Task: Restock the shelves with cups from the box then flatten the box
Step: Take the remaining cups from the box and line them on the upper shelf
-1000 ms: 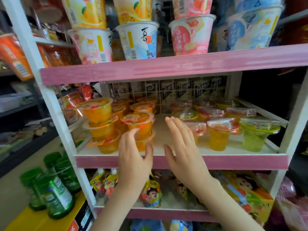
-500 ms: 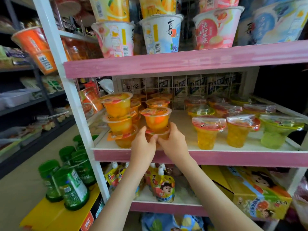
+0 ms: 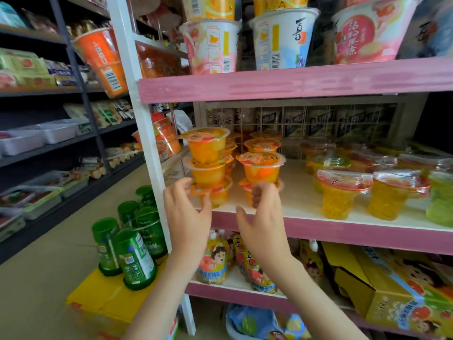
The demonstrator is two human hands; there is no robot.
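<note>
Left hand (image 3: 188, 217): fingers loosely curved, empty; three stacked cups (image 3: 208, 169) just beyond it.
Right hand (image 3: 263, 218): fingers loosely curled, empty; two stacked cups (image 3: 261, 168) just behind them.

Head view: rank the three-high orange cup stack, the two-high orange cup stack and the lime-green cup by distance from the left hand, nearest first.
1. Three-high orange cup stack, leftmost, beside the left hand.
2. Two-high orange cup stack, just right of it.
3. Lime-green cup, far right.
</note>
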